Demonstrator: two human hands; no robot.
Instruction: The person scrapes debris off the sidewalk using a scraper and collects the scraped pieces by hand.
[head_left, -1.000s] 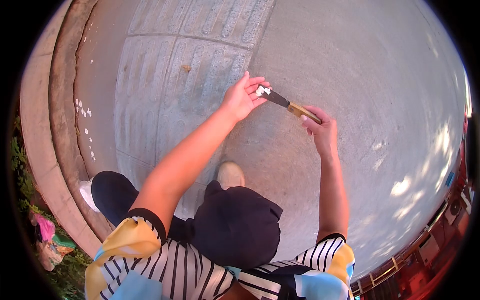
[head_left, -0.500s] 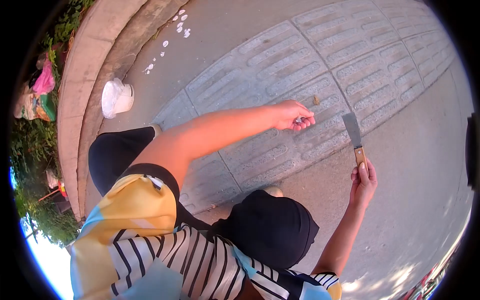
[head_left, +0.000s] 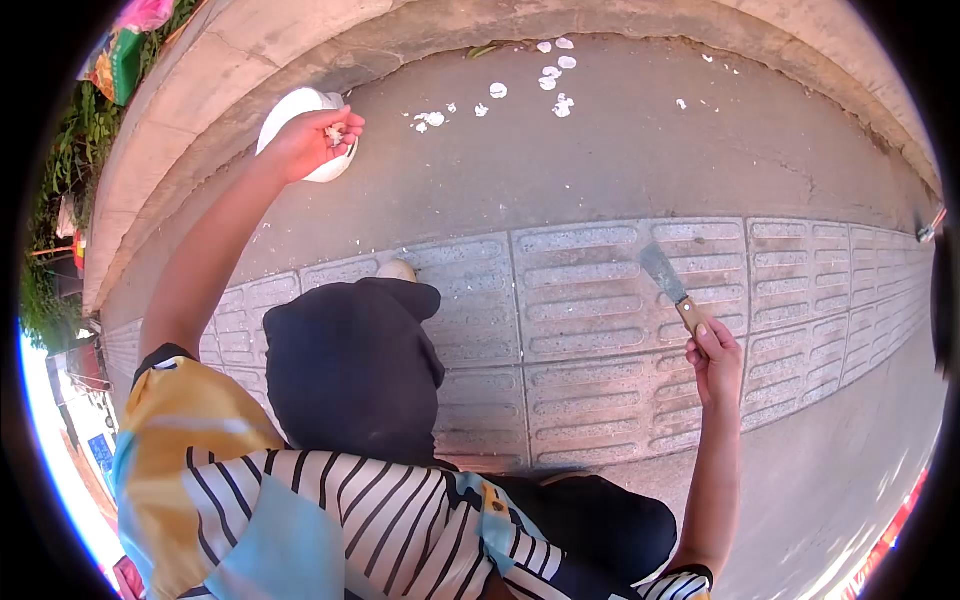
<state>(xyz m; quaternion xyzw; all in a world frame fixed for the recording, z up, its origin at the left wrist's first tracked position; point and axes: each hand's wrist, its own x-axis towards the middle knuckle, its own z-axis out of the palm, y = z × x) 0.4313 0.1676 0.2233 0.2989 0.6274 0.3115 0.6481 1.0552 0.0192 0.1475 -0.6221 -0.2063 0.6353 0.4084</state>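
Note:
My left hand (head_left: 298,146) is raised over the white bucket (head_left: 332,172) beside the kerb. Its fingers curl around a few small pale scraps (head_left: 334,134), whose kind I cannot make out. The hand hides part of the bucket, and its contents are not visible. On the other side, my right hand (head_left: 716,362) grips the wooden handle of a putty knife (head_left: 664,275). The metal blade points up and left above the ribbed paving tiles (head_left: 585,290), and some grey-white residue shows on it.
Round white pieces (head_left: 498,90) lie scattered on the pavement (head_left: 600,160) near the kerb (head_left: 660,22). Plants (head_left: 60,160) and a green bag (head_left: 122,68) are beyond the kerb at left. My bent knee (head_left: 350,370) covers some tiles.
My left hand has moved from above the ribbed tiles to the bucket, carrying the scraps. The view has turned towards the kerb. My right hand still holds the putty knife.

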